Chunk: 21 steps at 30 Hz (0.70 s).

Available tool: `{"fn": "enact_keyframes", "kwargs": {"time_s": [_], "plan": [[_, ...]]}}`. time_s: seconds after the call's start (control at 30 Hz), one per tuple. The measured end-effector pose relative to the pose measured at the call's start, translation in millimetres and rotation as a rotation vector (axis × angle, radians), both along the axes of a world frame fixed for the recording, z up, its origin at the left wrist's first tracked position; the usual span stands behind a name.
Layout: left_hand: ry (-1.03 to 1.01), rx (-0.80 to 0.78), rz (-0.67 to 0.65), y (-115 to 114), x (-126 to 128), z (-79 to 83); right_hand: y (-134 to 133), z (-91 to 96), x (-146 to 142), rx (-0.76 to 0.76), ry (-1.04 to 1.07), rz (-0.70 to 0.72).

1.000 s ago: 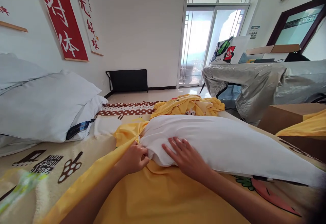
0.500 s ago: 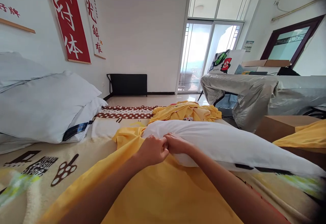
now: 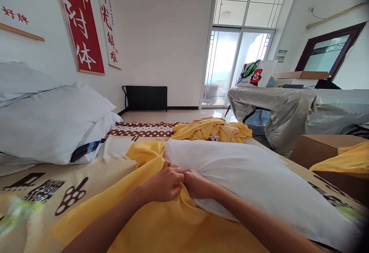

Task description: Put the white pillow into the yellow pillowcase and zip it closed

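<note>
A white pillow [image 3: 245, 164] lies flat on the bed, stretching from the middle toward the lower right. Yellow cloth, apparently a pillowcase [image 3: 161, 226], spreads along the pillow's left end and over the front of the bed. Closed around a bunched fold of this pillowcase is my left hand [image 3: 165, 182]. Right against it, my right hand [image 3: 197, 184] is closed at the pillow's near left end; its fingertips are hidden, and some yellow cloth gathers just beneath. Both hands' knuckles nearly touch.
Stacked white pillows [image 3: 54, 122] stand at the left. Beyond the pillow is a heap of yellow cloth [image 3: 213, 128] on the patterned blanket [image 3: 95, 191]. To the right are a cardboard box [image 3: 305, 149] with yellow cloth and a table under silver sheeting [image 3: 288, 107].
Both hands have moved slightly down and left, pulling the yellow cloth into tighter folds. The pillow's right part has swung nearer to me.
</note>
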<state>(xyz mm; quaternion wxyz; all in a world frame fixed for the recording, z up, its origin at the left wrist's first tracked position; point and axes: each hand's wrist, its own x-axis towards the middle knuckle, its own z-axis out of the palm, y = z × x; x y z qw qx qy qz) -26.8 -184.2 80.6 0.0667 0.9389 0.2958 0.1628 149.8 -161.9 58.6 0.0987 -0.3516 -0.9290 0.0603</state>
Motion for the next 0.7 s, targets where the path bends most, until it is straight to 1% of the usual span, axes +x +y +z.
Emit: {"fn": "enact_keyframes", "kwargs": {"time_s": [0.03,0.1,0.13,0.17,0.2,0.23,0.27,0.3,0.33,0.37,0.43,0.5,0.57,0.63,0.7], "plan": [[0.027,0.003,-0.004,-2.2,-6.3,-7.0,-1.0,7.3,3.5,-0.121,-0.042,0.076],[0.04,0.012,0.007,-7.6,-14.9,-18.4,8.5,30.6,12.8,-0.386,-0.006,0.227],[0.043,0.012,0.008,-10.3,-16.5,-22.1,19.4,44.2,17.8,-0.475,0.041,0.245],[0.053,0.01,0.005,-12.9,-16.6,-24.3,33.7,57.0,22.7,-0.472,0.094,0.18],[0.07,0.007,-0.002,-15.4,-15.3,-25.5,50.1,67.6,27.1,-0.378,0.143,0.048],[0.091,0.005,-0.01,-17.9,-13.3,-26.0,67.3,75.0,31.1,-0.231,0.177,-0.114],[0.112,0.008,-0.019,-20.4,-11.0,-26.3,83.7,78.6,34.5,-0.085,0.178,-0.271],[0.133,0.016,-0.031,-23.0,-8.8,-26.8,98.1,78.3,37.2,0.002,0.169,-0.37],[0.154,0.029,-0.043,-25.6,-7.1,-27.5,109.7,74.4,39.4,0.046,0.146,-0.433],[0.176,0.045,-0.056,-28.2,-6.0,-28.4,118.1,67.7,40.8,0.046,0.117,-0.457],[0.216,0.08,-0.071,-32.0,-5.6,-29.9,125.5,50.2,41.6,0.004,0.063,-0.446],[0.232,0.082,-0.07,-32.5,-6.5,-29.4,123.1,34.3,40.0,-0.02,0.016,-0.427],[0.221,0.062,-0.025,-27.8,-7.3,-25.5,114.8,26.0,37.5,-0.005,-0.005,-0.42],[0.216,0.09,0.055,-18.0,-7.7,-18.8,102.9,26.6,35.2,0.048,-0.003,-0.435],[0.223,0.181,0.168,-5.4,-8.1,-11.3,88.0,32.9,33.4,0.113,0.003,-0.457]]}}
